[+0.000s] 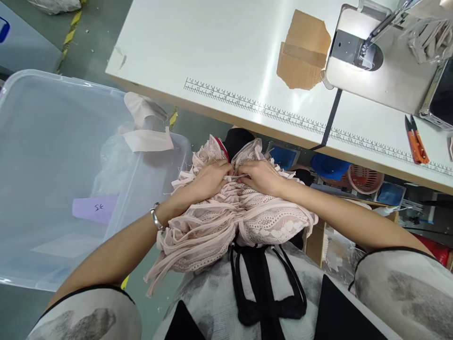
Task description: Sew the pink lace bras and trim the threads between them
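A thick bundle of pale pink lace bras lies across my lap, layered one on another. My left hand is at the far part of the bundle, its fingers curled into the fabric near the middle. Close beside it, my right hand pinches the pink lace edge from the other side. The fingertips of both hands nearly meet at the centre seam. Folds of fabric partly hide what each fingertip grips. Just beyond the hands, a red strip shows at the bundle's far edge.
A white table with a printed ruler stands ahead, bearing cardboard, a sewing machine and orange-handled snips. To the left is a clear plastic bin, with pale fabric pieces over its rim. Baskets sit under the table.
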`<move>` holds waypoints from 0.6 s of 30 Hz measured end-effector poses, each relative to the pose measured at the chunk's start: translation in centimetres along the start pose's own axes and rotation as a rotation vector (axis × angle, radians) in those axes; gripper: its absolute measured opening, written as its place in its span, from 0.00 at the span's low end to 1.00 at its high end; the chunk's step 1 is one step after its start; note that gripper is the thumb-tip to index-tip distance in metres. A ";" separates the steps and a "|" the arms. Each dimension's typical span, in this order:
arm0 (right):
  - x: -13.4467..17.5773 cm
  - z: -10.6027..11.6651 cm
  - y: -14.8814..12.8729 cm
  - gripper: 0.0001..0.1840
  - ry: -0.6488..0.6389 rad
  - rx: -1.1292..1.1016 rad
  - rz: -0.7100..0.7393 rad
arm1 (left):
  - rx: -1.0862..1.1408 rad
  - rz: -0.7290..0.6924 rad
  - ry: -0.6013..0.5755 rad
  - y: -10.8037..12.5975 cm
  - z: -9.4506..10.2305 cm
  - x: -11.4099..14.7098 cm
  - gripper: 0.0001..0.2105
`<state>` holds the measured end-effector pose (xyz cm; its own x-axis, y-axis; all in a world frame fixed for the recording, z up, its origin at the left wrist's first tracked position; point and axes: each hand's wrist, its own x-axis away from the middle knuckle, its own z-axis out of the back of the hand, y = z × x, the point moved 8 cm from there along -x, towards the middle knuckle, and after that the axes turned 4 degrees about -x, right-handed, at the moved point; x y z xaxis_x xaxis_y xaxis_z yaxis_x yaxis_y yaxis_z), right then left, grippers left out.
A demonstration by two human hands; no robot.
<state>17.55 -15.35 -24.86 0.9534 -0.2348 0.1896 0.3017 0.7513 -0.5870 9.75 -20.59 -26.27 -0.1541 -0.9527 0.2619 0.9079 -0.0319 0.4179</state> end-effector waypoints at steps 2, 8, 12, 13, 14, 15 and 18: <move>0.1 0.5 -0.1 0.07 0.086 -0.102 0.064 | 0.037 0.026 -0.039 -0.2 -0.1 0.1 0.12; -0.2 0.2 2.0 0.11 0.073 -0.340 -0.128 | 0.522 0.218 -0.130 -1.6 -0.9 0.1 0.10; -0.1 0.1 2.9 0.12 0.081 -0.449 -0.243 | 0.882 0.284 -0.120 -1.7 -1.3 0.2 0.13; -0.1 0.0 2.9 0.12 0.080 -0.474 -0.255 | 0.935 0.309 -0.106 -1.8 -1.4 0.2 0.13; 0.0 0.0 3.0 0.12 0.076 -0.492 -0.267 | 0.978 0.339 -0.096 -1.9 -1.4 0.2 0.13; 0.0 0.0 3.0 0.12 0.069 -0.501 -0.277 | 1.015 0.371 -0.094 -2.0 -1.6 0.3 0.13; 0.0 0.0 3.0 0.11 0.058 -0.492 -0.293 | 1.108 0.447 -0.109 -2.2 -1.9 0.5 0.12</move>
<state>18.49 -13.10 -26.58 0.8242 -0.4335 0.3644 0.5069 0.2778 -0.8160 8.45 -21.61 -28.72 0.0086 -0.7812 0.6243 0.0686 0.6233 0.7790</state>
